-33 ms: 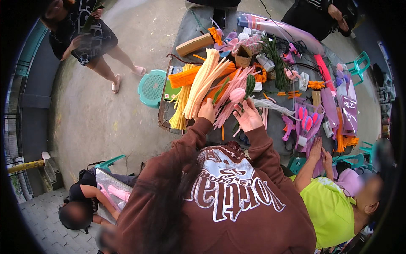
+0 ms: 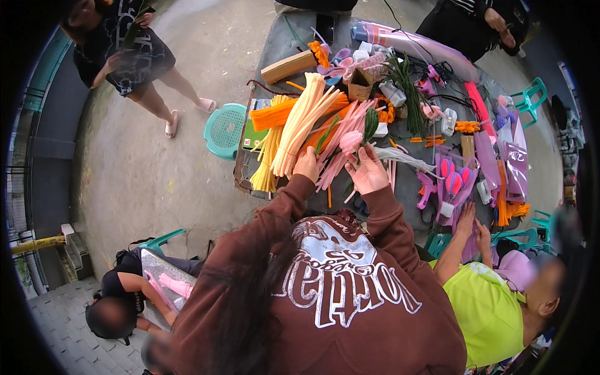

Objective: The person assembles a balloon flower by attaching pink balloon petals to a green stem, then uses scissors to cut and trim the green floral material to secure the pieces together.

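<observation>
A pink tulip of fuzzy pipe cleaner stands upright at the table's near side, with a dark green leaf beside it. My right hand is closed at the tulip's base, thumb and fingers pinching just below the bloom. To its left, my left hand is closed on a thin green pipe-cleaner leaf that sticks up from the fingers. Just beyond it lie a bundle of peach pipe cleaners and a bundle of pink ones. The tulip's stem is hard to make out.
Yellow and orange pipe cleaners lie left on the grey table. Dark green stems, a pink glue gun and pink-handled scissors lie right. A person in lime green works at right; a green stool stands left.
My right hand's fingers have drawn in from a spread pose to a pinch below the tulip. The bloom has turned slightly. My left hand has barely moved.
</observation>
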`<state>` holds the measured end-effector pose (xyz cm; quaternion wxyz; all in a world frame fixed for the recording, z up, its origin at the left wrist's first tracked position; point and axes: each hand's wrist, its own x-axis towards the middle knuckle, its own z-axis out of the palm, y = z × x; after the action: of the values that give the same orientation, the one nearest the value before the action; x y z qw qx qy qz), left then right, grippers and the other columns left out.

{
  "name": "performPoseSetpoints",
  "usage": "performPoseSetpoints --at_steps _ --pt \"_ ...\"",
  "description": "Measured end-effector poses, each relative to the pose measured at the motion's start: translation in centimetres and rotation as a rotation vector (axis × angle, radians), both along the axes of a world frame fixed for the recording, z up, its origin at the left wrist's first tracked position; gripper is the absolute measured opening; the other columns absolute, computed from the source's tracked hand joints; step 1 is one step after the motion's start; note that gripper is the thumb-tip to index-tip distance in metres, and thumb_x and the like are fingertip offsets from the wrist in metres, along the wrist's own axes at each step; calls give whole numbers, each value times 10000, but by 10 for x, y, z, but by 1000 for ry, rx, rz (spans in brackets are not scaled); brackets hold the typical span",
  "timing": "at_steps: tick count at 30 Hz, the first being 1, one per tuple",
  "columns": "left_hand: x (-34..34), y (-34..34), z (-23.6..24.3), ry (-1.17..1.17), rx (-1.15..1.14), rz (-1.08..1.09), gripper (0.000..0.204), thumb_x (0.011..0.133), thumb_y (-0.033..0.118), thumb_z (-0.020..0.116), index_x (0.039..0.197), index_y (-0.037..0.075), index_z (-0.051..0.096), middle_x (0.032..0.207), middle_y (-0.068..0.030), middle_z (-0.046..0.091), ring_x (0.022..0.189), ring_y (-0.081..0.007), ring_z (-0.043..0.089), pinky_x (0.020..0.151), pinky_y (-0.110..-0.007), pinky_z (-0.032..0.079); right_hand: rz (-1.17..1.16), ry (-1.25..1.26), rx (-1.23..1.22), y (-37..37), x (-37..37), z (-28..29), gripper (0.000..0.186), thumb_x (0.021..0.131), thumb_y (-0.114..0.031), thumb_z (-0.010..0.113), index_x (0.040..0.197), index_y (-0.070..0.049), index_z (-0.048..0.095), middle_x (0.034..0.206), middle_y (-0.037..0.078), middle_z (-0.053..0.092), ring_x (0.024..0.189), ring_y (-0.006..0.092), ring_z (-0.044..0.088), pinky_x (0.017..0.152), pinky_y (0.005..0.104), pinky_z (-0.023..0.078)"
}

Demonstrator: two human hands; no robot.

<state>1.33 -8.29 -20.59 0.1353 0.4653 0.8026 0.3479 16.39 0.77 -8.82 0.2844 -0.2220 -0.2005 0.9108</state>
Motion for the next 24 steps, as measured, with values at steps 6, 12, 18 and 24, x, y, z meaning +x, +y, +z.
performPoseSetpoints --at_steps 6,12,18,24 --pt "3 4 15 -87 -96 18 329 679 91 659 847 24 384 685 -142 594 653 -351 575 585 -415 458 -17 -31 23 -5 -9 21 200 826 -103 575 1014 -171 574 1011 -16 592 955 181 541 769 321 441" --pt "-7 4 23 -734 235 186 371 655 -40 682 743 51 333 708 -134 620 629 -158 613 554 -271 493 -1 -17 -14 -11 -11 27 216 814 -86 590 1014 -164 573 1019 -14 594 962 172 538 790 311 434" --pt "1 5 102 -1121 467 131 385 714 -18 666 718 89 297 761 -150 611 675 -157 603 585 -263 502 -45 -61 -46 -19 -19 35 212 789 -69 618 980 -157 591 978 4 613 903 162 568 730 270 433" --pt "9 -1 149 -1219 611 113 382 731 -32 650 749 95 290 800 -162 605 676 -165 609 579 -249 499 -14 -67 -5 -21 -24 34 208 796 -74 612 987 -153 591 975 2 615 865 143 572 710 253 429"
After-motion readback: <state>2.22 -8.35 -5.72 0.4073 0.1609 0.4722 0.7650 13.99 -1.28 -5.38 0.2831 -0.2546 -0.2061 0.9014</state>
